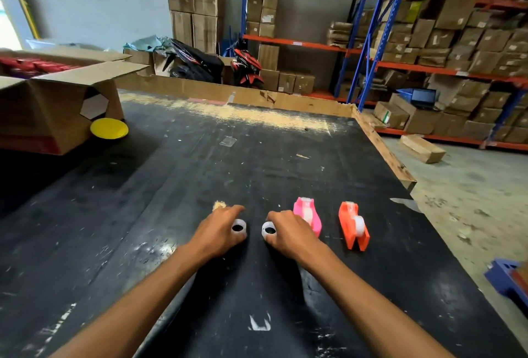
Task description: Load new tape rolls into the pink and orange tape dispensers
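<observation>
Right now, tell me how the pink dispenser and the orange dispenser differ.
The pink dispenser stands nearer the hands, and the right hand covers part of its near left side; the orange dispenser stands apart to the right, untouched and in full view. Colour is the other difference: pink against orange. Both stand upright on the black table, side by side, each with a whitish roll showing inside.

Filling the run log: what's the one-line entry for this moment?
left hand: on tape roll | right hand: on second roll | pink dispenser, orange dispenser: untouched on table
</observation>
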A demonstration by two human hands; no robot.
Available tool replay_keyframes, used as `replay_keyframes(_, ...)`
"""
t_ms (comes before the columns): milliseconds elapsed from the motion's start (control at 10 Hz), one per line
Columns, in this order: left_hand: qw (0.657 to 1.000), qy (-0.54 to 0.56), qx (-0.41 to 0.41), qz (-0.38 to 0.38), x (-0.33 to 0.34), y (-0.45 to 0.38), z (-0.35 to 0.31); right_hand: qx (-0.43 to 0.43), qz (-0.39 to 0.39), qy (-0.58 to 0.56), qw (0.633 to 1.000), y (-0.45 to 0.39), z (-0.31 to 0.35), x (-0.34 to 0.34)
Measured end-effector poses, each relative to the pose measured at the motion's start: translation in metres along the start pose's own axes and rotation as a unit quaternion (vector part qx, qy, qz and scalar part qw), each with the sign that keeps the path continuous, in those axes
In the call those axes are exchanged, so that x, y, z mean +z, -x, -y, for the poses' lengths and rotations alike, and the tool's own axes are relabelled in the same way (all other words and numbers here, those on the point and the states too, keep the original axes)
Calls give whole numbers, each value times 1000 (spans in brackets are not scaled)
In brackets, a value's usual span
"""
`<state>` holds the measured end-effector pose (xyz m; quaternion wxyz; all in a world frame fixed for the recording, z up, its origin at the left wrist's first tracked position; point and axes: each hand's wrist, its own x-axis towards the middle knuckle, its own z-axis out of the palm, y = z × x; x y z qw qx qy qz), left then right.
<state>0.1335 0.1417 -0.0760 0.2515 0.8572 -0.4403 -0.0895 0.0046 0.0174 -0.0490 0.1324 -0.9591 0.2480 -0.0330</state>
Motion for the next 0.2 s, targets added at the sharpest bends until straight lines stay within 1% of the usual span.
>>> replay_keyframes(100,1000,14,-11,0,-2,1,0,-3,3,-2,1000,5,3,-7)
replay_keyframes(200,999,29,-1,-19,2,13,4,-20,-14,4,1000,22,-2,-8)
